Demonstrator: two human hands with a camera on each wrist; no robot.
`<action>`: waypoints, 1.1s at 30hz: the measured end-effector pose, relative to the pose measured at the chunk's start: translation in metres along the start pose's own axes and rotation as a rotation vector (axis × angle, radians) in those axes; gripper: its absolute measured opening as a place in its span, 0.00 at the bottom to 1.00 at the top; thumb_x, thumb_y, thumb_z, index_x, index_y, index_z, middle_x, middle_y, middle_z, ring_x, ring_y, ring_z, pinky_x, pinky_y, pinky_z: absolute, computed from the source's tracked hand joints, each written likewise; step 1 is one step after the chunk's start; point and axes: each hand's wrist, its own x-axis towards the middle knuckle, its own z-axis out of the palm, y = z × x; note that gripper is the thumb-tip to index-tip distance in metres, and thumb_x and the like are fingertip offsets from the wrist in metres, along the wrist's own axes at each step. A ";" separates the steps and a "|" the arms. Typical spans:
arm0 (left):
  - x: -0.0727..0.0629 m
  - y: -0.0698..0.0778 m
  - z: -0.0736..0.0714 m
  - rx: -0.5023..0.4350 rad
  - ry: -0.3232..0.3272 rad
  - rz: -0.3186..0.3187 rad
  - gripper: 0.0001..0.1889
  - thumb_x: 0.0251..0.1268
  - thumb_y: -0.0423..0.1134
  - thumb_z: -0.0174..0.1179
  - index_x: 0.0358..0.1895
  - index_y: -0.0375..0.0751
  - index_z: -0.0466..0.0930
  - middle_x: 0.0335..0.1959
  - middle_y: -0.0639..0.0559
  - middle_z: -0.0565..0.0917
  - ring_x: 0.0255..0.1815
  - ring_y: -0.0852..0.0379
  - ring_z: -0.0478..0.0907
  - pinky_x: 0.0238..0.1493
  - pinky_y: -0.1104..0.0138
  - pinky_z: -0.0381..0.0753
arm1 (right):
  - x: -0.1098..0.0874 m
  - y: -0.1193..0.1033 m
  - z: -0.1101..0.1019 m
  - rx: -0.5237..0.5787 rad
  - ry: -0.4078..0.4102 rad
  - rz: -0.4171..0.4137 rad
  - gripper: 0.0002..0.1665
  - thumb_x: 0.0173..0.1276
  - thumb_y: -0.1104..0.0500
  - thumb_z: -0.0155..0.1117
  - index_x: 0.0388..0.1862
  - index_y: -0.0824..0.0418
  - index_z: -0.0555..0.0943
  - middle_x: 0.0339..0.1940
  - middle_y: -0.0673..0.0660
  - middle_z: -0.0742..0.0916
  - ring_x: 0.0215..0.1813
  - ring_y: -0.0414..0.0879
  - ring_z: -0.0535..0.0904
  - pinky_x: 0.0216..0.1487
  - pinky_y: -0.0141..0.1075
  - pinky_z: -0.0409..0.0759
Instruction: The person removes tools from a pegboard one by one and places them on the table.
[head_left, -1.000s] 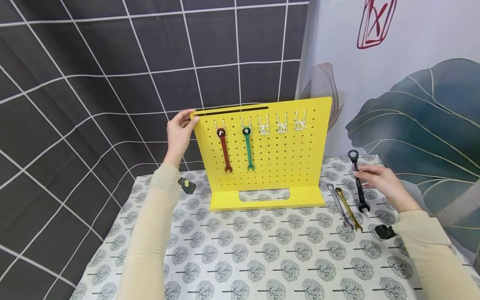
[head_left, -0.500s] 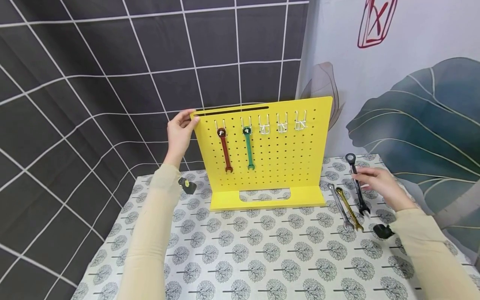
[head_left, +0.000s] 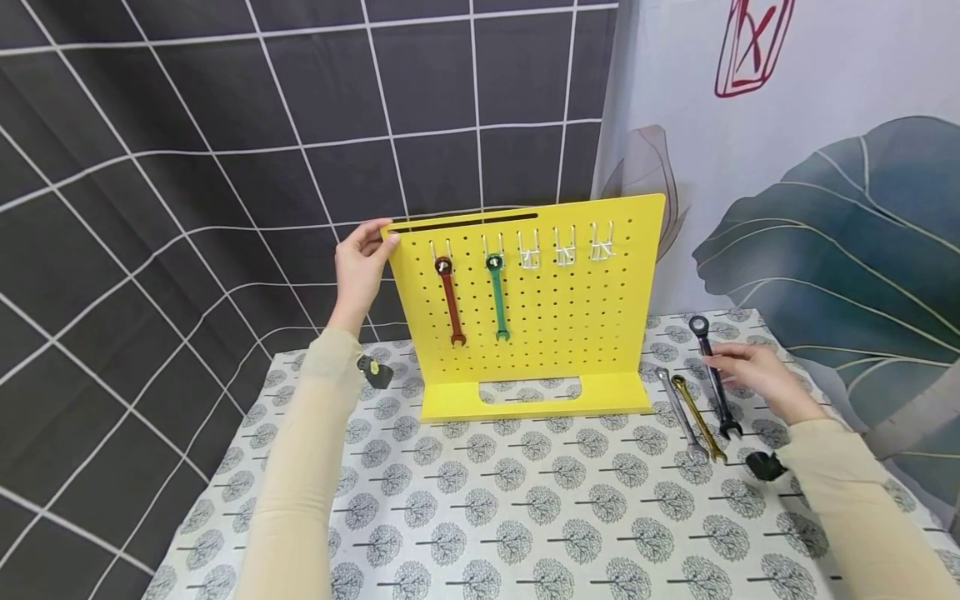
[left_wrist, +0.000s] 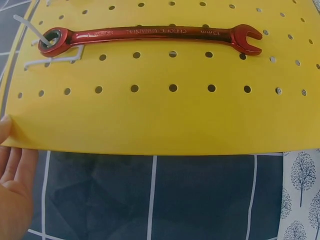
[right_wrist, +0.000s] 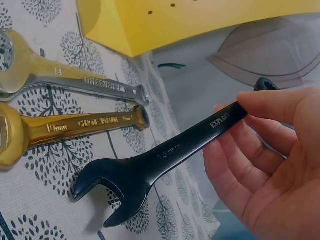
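Observation:
My left hand [head_left: 357, 271] pinches the upper left corner of the yellow pegboard [head_left: 555, 333], thumb in front and fingers behind. A red wrench [left_wrist: 155, 34] and a green wrench [head_left: 498, 298] hang on it by their ring ends. My right hand [right_wrist: 265, 155] holds a black wrench [right_wrist: 165, 157] by the shank between thumb and fingers. Its open end points down toward the table, the ring end up and away. Beside it on the cloth lie a silver wrench [head_left: 681, 414] and a gold wrench [head_left: 698, 418]. Whether the black wrench's lower end touches the cloth, I cannot tell.
Three white wire hooks, such as the middle hook [head_left: 564, 247], sit on the board right of the green wrench. The table is covered by a tree-print cloth [head_left: 480, 508]. A dark gridded curtain [head_left: 300, 100] hangs behind and at the left.
The black wrench in my right hand has come down a little toward the cloth, its ring end shifting slightly left. My left hand has stayed at the board's corner.

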 end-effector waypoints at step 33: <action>-0.014 0.027 0.000 0.031 -0.011 0.003 0.17 0.68 0.30 0.65 0.58 0.27 0.80 0.51 0.36 0.83 0.42 0.62 0.81 0.51 0.70 0.81 | 0.000 0.002 0.006 -0.085 -0.035 0.035 0.38 0.78 0.51 0.57 0.69 0.83 0.63 0.54 0.77 0.80 0.38 0.43 0.81 0.42 0.39 0.86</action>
